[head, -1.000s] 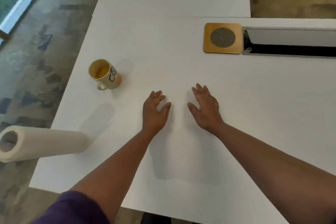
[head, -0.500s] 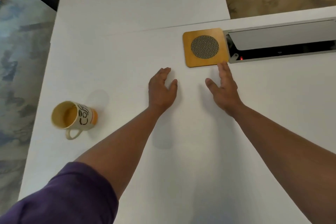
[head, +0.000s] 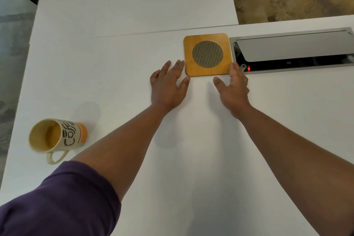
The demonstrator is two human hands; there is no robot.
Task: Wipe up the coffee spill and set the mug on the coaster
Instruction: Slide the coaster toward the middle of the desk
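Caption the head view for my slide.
Both open hands, left hand and right hand, reach the coaster; mug stands apart.

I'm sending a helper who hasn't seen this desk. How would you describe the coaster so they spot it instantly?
On the white table, find the metal cable hatch at the far right. The coaster lies flat just left of it: a square wooden pad with rounded corners and a round woven-mesh centre, unlike the round mug near the left edge.
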